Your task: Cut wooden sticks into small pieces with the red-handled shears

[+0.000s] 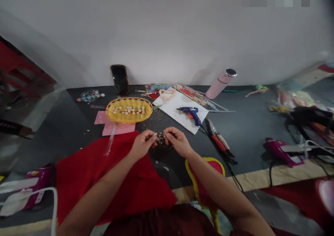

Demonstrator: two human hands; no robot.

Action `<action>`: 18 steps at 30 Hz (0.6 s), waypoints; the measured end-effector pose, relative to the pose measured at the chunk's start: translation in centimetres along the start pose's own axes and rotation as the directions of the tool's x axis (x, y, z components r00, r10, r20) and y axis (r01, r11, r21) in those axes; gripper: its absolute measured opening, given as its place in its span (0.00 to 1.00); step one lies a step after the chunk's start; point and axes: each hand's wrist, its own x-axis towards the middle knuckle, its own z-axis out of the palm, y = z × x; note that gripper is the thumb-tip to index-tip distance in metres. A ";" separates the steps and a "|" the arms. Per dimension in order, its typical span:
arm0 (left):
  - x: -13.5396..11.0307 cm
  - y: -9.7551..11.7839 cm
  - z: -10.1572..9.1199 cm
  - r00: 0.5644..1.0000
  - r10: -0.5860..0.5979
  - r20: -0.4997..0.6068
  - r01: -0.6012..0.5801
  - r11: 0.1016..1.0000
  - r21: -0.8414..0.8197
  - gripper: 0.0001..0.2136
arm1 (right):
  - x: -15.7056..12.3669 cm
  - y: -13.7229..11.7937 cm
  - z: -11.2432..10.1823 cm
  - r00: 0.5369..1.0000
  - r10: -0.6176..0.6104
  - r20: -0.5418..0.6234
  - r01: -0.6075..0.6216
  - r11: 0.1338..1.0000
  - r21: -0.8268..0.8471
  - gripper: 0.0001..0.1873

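Note:
My left hand (145, 143) is closed in a pinch above the dark tabletop, with a tiny whitish bit at its fingertips too small to name. Facing it, my right hand (177, 141) is pinched too; what it holds, if anything, I cannot make out. Small pale crumbs (160, 137) lie between and under the fingertips. Beyond my left hand stands a yellow woven basket (112, 115) with several small whitish pieces (129, 110) inside. Past my right hand, a blue glue gun (191, 113) rests on a white board (172, 111).
Red cloth (104, 173) covers the near left, beside pink paper (118, 129). Pliers (219, 138) lie to the right. A phone (119, 79) and a pink bottle (220, 84) stand near the wall. A purple device (284, 152) sits far right. A red chair with yellow trim (205, 177) touches the front edge.

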 end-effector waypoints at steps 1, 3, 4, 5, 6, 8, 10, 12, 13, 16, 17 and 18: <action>-0.1 0.2 0.2 1.000 -0.016 0.008 0.016 1.000 -0.004 0.11 | 0.0 0.1 0.0 1.000 0.001 0.010 -0.001 0.999 0.033 0.11; -0.4 0.6 0.6 0.998 -0.050 0.022 0.050 0.999 -0.017 0.11 | -0.1 0.1 0.1 1.000 -0.001 0.018 -0.001 0.997 0.084 0.12; -0.6 0.8 0.8 0.997 -0.065 0.030 0.066 0.997 -0.029 0.10 | -0.1 0.0 0.1 1.000 -0.004 0.018 0.002 0.996 0.090 0.12; -0.8 0.9 1.1 0.996 -0.079 0.033 0.080 0.996 -0.044 0.10 | -0.2 -0.1 0.1 1.000 -0.006 0.019 0.005 0.997 0.079 0.12; -0.9 1.0 1.3 0.995 -0.090 0.033 0.092 0.994 -0.060 0.11 | -0.4 -0.1 0.1 1.000 -0.007 0.023 0.006 0.999 0.053 0.12; -1.2 1.1 1.7 0.994 -0.105 0.022 0.107 0.990 -0.089 0.11 | -0.6 -0.3 0.2 0.999 -0.020 0.039 0.021 1.000 -0.022 0.11; -1.3 1.0 1.9 0.994 -0.111 0.002 0.110 0.987 -0.115 0.11 | -0.7 -0.5 0.4 0.997 -0.059 0.057 0.064 0.994 -0.089 0.09; -1.4 0.8 1.9 0.993 -0.118 -0.012 0.115 0.984 -0.138 0.11 | -0.9 -0.5 0.7 0.991 -0.101 0.084 0.111 0.984 -0.136 0.07; -1.3 0.7 1.8 0.992 -0.125 -0.016 0.121 0.982 -0.146 0.11 | -0.9 -0.5 0.8 0.989 -0.114 0.095 0.128 0.979 -0.160 0.07; -1.3 0.5 1.5 0.989 -0.143 -0.021 0.138 0.979 -0.150 0.11 | -1.0 -0.4 1.1 0.985 -0.134 0.107 0.158 0.954 -0.256 0.05; -1.3 0.5 1.4 0.990 -0.142 -0.023 0.138 0.980 -0.141 0.11 | -1.1 -0.4 1.2 0.984 -0.142 0.106 0.167 0.943 -0.288 0.05; -1.3 0.5 1.3 0.990 -0.137 -0.025 0.133 0.983 -0.126 0.11 | -1.1 -0.3 1.2 0.983 -0.150 0.109 0.177 0.932 -0.315 0.05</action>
